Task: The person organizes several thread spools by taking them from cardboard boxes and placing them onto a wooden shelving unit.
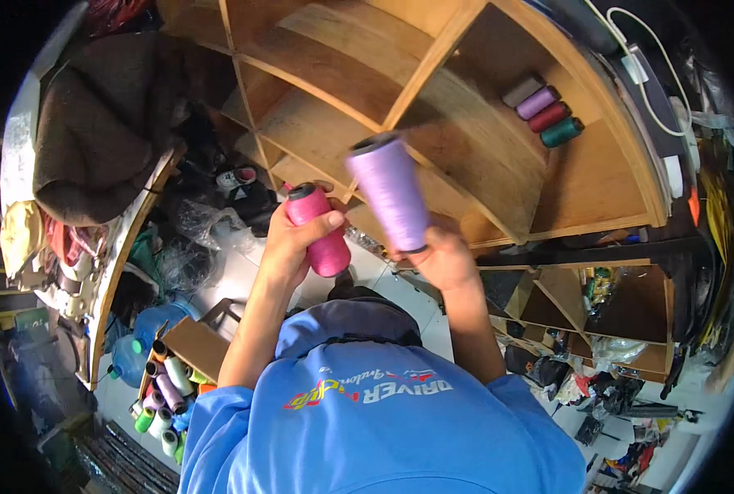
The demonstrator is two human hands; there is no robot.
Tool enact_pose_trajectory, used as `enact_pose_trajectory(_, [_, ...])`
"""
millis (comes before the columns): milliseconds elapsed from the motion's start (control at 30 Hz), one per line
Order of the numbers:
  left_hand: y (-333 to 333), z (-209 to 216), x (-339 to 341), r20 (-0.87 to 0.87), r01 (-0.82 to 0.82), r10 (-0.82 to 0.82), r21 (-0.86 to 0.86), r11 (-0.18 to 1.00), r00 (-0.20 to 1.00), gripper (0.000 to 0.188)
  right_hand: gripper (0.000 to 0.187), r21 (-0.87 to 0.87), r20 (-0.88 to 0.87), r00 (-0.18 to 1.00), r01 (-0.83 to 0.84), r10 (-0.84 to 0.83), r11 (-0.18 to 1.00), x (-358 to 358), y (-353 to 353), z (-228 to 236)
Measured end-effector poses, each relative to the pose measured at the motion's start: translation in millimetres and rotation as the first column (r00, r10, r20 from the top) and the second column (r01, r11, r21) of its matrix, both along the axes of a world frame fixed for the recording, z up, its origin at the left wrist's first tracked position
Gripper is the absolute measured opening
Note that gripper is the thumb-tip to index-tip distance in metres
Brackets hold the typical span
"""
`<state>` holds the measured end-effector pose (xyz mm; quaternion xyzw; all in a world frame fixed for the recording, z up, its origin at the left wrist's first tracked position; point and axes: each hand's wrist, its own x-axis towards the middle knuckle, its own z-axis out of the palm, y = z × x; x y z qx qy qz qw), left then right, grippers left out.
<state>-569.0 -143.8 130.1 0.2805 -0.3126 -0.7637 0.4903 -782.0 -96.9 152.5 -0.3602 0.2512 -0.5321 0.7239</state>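
Observation:
My left hand point(283, 243) is closed around a pink thread spool point(327, 249), its thumb lying across the thread. The dark end of that spool's core points up toward the shelves. In my right hand point(448, 262) is a larger lilac thread cone point(390, 191), gripped at its narrow lower end and slightly blurred. Its wide end tilts up and to the left, in front of the wooden shelf unit point(458, 41). The two spools are apart. Inside the right-hand compartment, several spools lie in a row, among them a dark red spool point(549, 117) and a green spool point(562, 132).
A cardboard box point(196, 350) with several thread spools point(169, 393) stands at the lower left, near a blue water jug point(128, 359). Dark brown cloth point(95, 136) drapes at the left. Clear plastic bags point(198, 247) lie beyond my left arm. A white cable point(651, 99) loops at the upper right.

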Motion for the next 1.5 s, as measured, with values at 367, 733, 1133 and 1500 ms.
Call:
enact_pose_trajectory(367, [4, -7, -34, -0.168, 0.178, -0.161, 0.086, 0.98, 0.973, 0.052, 0.051, -0.595, -0.769, -0.11, 0.481, -0.63, 0.644, -161, -92, 107])
enact_pose_trajectory(733, [14, -1, -51, 0.151, 0.223, -0.199, -0.16, 0.962, 0.968, 0.059, 0.043, -0.629, -0.392, -0.634, -0.345, -0.667, 0.697, -296, -290, 81])
enact_pose_trajectory(1133, [20, -7, -59, 0.241, 0.133, -0.097, -0.136, 0.982, 0.966, 0.059, 0.047, -0.622, -0.108, -0.806, -0.402, -0.582, 0.672, -304, -326, 46])
enact_pose_trajectory(1500, [16, 0, -60, 0.273, 0.113, -0.058, -0.19, 0.975, 0.96, 0.069, 0.048, -0.632, -0.03, -0.779, -0.471, -0.627, 0.616, -293, -306, 62])
